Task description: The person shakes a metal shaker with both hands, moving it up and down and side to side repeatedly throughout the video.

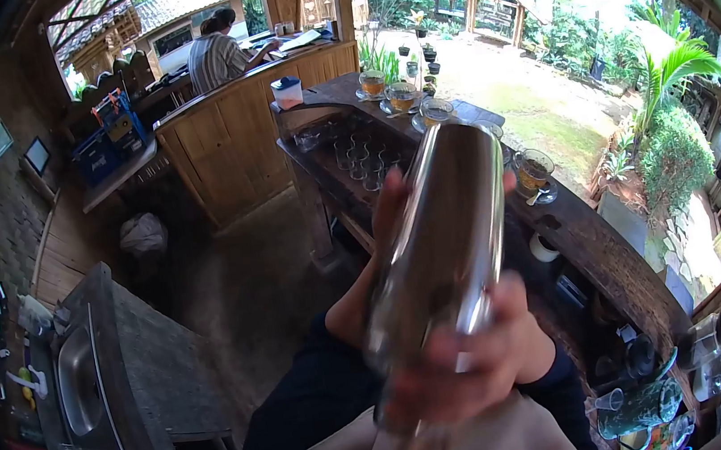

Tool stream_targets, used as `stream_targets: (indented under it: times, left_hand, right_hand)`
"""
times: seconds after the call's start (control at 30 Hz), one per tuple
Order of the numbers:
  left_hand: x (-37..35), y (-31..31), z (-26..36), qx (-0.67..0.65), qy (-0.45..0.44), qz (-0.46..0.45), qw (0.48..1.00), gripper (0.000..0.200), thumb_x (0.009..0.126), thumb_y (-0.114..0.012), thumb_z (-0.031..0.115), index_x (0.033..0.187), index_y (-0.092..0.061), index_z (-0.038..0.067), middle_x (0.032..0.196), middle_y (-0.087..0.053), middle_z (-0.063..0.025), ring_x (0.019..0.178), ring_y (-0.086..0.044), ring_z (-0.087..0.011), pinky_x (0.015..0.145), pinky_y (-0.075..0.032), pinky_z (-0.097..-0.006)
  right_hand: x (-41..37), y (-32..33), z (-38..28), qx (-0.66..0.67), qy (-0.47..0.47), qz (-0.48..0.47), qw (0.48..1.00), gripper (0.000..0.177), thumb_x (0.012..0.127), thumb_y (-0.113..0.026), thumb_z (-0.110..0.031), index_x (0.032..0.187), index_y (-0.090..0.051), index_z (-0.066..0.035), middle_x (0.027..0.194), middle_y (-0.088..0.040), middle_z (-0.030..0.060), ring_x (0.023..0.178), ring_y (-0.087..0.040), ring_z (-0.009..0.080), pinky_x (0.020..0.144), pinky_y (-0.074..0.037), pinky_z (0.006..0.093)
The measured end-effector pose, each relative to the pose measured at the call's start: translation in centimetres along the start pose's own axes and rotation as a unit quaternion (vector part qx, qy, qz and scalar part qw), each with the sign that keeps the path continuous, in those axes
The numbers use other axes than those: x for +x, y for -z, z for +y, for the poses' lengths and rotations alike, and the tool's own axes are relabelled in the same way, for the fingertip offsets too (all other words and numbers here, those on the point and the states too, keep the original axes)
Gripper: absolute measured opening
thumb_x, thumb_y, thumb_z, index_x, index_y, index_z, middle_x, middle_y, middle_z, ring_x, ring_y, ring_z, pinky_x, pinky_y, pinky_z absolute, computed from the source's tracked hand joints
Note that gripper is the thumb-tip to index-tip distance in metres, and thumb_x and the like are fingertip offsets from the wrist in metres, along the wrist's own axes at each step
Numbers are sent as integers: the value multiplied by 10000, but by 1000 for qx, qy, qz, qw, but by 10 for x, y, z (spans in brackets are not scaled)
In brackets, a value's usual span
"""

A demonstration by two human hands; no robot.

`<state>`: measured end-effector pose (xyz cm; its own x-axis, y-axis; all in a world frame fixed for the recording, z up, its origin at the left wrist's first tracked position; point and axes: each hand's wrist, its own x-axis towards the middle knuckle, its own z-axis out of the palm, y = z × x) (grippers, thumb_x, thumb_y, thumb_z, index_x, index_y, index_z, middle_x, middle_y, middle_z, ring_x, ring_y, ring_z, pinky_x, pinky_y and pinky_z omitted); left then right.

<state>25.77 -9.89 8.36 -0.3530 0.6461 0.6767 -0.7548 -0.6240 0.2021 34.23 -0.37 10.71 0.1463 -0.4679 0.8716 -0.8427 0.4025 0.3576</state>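
Note:
A shiny metal shaker (447, 232) is held tilted close to the camera, its far end toward the counter. My right hand (475, 355) wraps round its near part, the fingers blurred by motion. Behind the shaker, my left hand (392, 203) grips its far part, and most of that hand is hidden. Beyond the shaker, glass cups of amber drink on saucers stand along the wooden counter, among them a cup (401, 96) and another cup (534, 169). Several small empty glasses (359, 160) stand on the lower dark surface.
A lidded plastic container (287, 92) stands at the counter's far end. A person (216, 58) in a striped top is behind the wooden partition (233, 142). At the left is a metal sink (80, 385). Glass jars (644, 406) stand at the lower right.

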Motion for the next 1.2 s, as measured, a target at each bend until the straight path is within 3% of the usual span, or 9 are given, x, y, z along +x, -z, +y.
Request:
stream_targets:
  times: [0.07, 0.17, 0.27, 0.37, 0.5, 0.67, 1.0, 1.03, 1.2]
  left_hand:
    - [1, 29, -2, 166, -94, -31, 981, 698, 893, -475, 532, 1360, -352, 28, 1303, -438, -252, 1062, -583, -329, 831, -533, -446]
    - [9, 45, 13, -202, 115, -17, 972, 608, 915, -458, 475, 1292, -409, 1, 1176, -534, -197, 985, -608, -282, 813, -542, -392]
    - [13, 68, 0, -3, -163, 289, 943, 551, 913, -465, 441, 1221, -477, -16, 1068, -592, -159, 979, -606, -244, 851, -520, -419]
    - [0, 74, 23, -206, 126, 101, 965, 566, 907, -473, 466, 1236, -468, 5, 1122, -570, -172, 1066, -567, -275, 875, -507, -451]
    - [6, 17, -5, 109, -160, -97, 976, 661, 881, -493, 533, 1316, -414, 41, 1208, -513, -210, 1145, -510, -368, 901, -481, -512]
    - [0, 79, 2, -76, -124, 188, 971, 590, 906, -456, 482, 1293, -439, 38, 1199, -531, -184, 1046, -572, -251, 904, -482, -424]
    - [3, 49, -2, 95, -93, -52, 990, 553, 861, -564, 496, 1302, -424, 192, 1282, -475, -219, 1191, -467, -396, 788, -541, -513]
    - [7, 57, 11, 60, 18, 35, 997, 551, 881, -546, 471, 1302, -420, 139, 1237, -514, -180, 1131, -525, -359, 778, -555, -461]
    - [13, 110, -6, -69, -81, 165, 980, 484, 910, -442, 415, 1168, -534, 16, 1122, -592, -176, 983, -615, -275, 840, -528, -417]
  right_hand:
    - [-8, -20, 15, -110, 253, 171, 946, 346, 703, -745, -254, 1022, -610, -254, 1086, -563, -112, 1100, -542, 177, 954, -371, 402]
    - [-39, -10, 32, -12, -130, -34, 991, 389, 744, -658, -302, 1076, -594, -110, 1160, -578, 88, 1096, -540, 322, 925, -404, 442]
    - [-23, -24, 43, 50, -350, 83, 932, 370, 772, -634, -286, 1044, -594, -39, 1109, -588, 187, 1079, -543, 367, 904, -411, 499]
    - [-8, -12, 22, 5, -215, 16, 976, 386, 724, -697, -243, 1073, -601, -106, 1131, -593, 109, 1090, -557, 281, 924, -409, 483]
    - [-1, -11, 4, -48, 231, 118, 965, 282, 735, -692, -208, 1002, -618, -264, 1085, -609, -56, 1052, -590, 163, 949, -403, 463]
    - [-27, -27, 42, 10, -369, 81, 926, 396, 734, -679, -307, 1011, -622, -30, 1100, -596, 173, 1084, -552, 358, 890, -451, 468]
    - [-27, -33, -4, -36, 67, 186, 980, 238, 777, -652, -227, 1011, -618, -203, 1078, -592, -53, 1012, -593, 94, 909, -435, 372]
    - [-24, 7, -5, -56, -163, -82, 982, 204, 775, -661, -214, 969, -597, -213, 939, -585, -45, 931, -566, 140, 811, -438, 413]
    - [-46, -5, 48, 45, -420, 101, 901, 414, 690, -702, -213, 1060, -621, -45, 1198, -566, 162, 1138, -503, 402, 943, -399, 506]
